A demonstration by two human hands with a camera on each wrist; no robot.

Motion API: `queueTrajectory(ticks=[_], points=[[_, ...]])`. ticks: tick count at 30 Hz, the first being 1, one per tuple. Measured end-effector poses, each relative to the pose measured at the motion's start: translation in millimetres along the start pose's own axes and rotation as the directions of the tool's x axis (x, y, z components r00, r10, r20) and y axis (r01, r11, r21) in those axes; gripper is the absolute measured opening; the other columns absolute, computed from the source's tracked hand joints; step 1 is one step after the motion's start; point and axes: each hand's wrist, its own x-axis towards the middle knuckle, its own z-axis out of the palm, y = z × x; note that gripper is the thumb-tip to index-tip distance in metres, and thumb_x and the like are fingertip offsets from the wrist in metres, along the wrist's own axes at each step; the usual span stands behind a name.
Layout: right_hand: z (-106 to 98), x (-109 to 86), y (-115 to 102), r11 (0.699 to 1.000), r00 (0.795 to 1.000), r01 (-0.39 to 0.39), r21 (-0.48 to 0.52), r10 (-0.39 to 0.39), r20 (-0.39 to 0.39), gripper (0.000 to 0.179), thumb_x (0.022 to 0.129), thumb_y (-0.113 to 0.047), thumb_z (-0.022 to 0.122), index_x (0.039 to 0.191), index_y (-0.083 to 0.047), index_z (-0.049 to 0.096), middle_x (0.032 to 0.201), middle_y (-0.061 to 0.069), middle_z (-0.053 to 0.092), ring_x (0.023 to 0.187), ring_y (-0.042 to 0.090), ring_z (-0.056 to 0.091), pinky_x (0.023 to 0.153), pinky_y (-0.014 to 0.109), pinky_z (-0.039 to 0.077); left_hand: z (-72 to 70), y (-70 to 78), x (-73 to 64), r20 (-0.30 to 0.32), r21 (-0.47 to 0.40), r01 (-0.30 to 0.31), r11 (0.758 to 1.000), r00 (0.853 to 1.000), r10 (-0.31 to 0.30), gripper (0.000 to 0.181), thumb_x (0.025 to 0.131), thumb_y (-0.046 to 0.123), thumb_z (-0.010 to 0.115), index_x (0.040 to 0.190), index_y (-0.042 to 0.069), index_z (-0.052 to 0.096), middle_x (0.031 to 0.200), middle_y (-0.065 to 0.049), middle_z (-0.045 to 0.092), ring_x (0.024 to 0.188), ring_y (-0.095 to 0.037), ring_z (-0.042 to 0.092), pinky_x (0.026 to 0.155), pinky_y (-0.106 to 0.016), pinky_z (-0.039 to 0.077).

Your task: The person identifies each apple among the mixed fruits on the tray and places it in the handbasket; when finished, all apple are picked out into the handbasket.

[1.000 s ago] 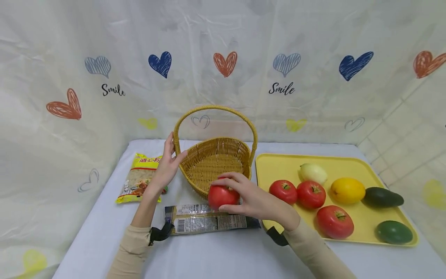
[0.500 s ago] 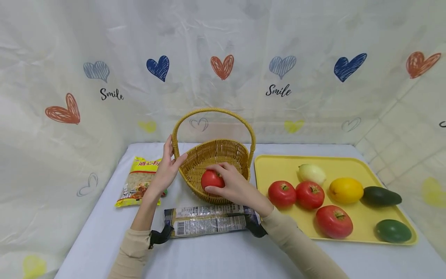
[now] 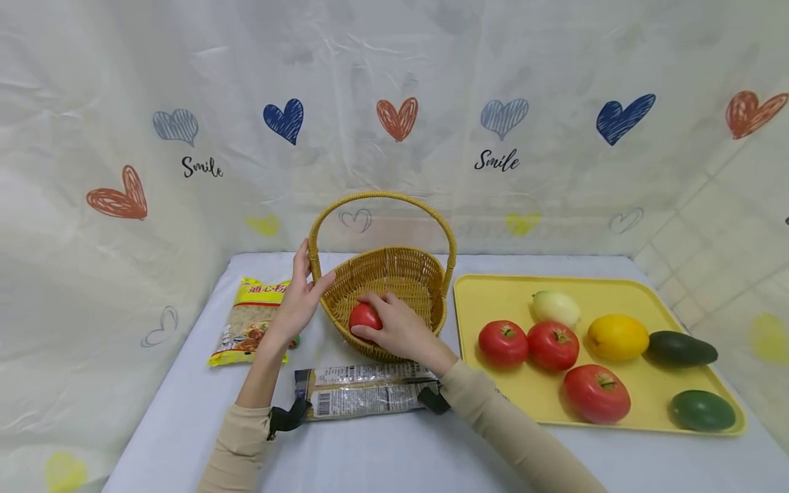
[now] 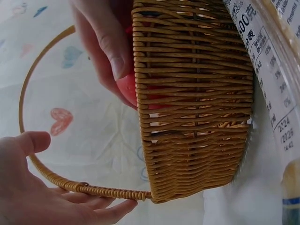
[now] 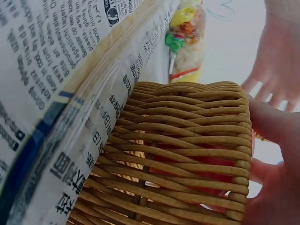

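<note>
A brown wicker basket [image 3: 376, 351] with a tall arched handle [image 3: 383, 195] stands at the middle of the table. My right hand [image 3: 399, 327] reaches inside it and grips a red tomato [image 3: 364, 317] low near the front left wall. In the left wrist view, that tomato [image 4: 126, 88] shows partly behind the rim. My left hand [image 3: 298, 302] is at the basket's left side. Its fingers [image 4: 89, 202] lie fairly straight against the base of the handle, and its thumb [image 4: 35, 140] stands apart from them.
A yellow tray [image 3: 493, 287] on the right bears several red tomatoes [image 3: 596, 394], a pale onion-like vegetable [image 3: 556, 308], a lemon [image 3: 617, 337] and two dark green pieces. A long printed packet [image 3: 370, 394] lies before the basket. A yellow pasta bag [image 3: 249, 322] lies left.
My right hand has carried the tomato left and down, from above the basket's front rim to inside the basket. My left hand has stayed at the handle.
</note>
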Motion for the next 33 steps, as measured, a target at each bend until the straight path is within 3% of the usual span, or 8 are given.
queueTrajectory(ticks=[6,14,23,33], points=[[2.7,-0.7,4.6,1.0,1.0,0.011,0.006,-0.011,-0.006,0.056,0.1,-0.049,0.063,0.149,-0.024,0.053,0.142,0.017,0.057,0.118,0.034,0.062,0.089,0.05,0.058,1.9,0.7,1.3,0.005,0.007,-0.005,1.0,1.0,0.005,0.086,0.106,0.04,0.053,0.165,0.032,-0.009,0.174,-0.014,0.0,0.163,-0.029,0.002,0.129,-0.06,0.018],[2.1,-0.9,7.4,0.997,1.0,0.014,0.076,-0.014,-0.001,0.053,0.104,-0.039,0.06,0.152,-0.02,0.051,0.148,0.018,0.055,0.132,0.036,0.058,0.106,0.056,0.053,-0.2,0.7,2.7,-0.008,0.001,-0.002,1.0,1.0,0.002,0.086,0.106,0.038,0.054,0.165,0.033,-0.008,0.174,-0.012,0.003,0.163,-0.027,0.003,0.13,-0.059,0.018],[0.3,-4.5,4.6,0.992,0.993,0.104,0.077,-0.107,0.041,0.055,0.105,-0.031,0.057,0.156,-0.016,0.044,0.163,0.021,0.038,0.142,0.038,0.051,0.111,0.055,0.05,1.1,-1.4,1.6,-0.003,-0.012,0.01,1.0,1.0,-0.01,0.085,0.107,0.033,0.053,0.165,0.032,-0.009,0.175,-0.009,0.001,0.163,-0.025,0.003,0.13,-0.058,0.018],[2.6,-14.8,18.6,0.989,0.992,0.121,0.079,-0.124,0.027,0.053,0.105,-0.031,0.058,0.157,-0.028,0.045,0.169,0.017,0.028,0.152,0.042,0.036,0.118,0.064,0.039,1.9,-2.3,1.1,-0.003,-0.01,0.009,1.0,1.0,-0.01,0.084,0.107,0.036,0.053,0.165,0.033,-0.008,0.174,-0.009,0.002,0.163,-0.026,0.004,0.13,-0.058,0.018]])
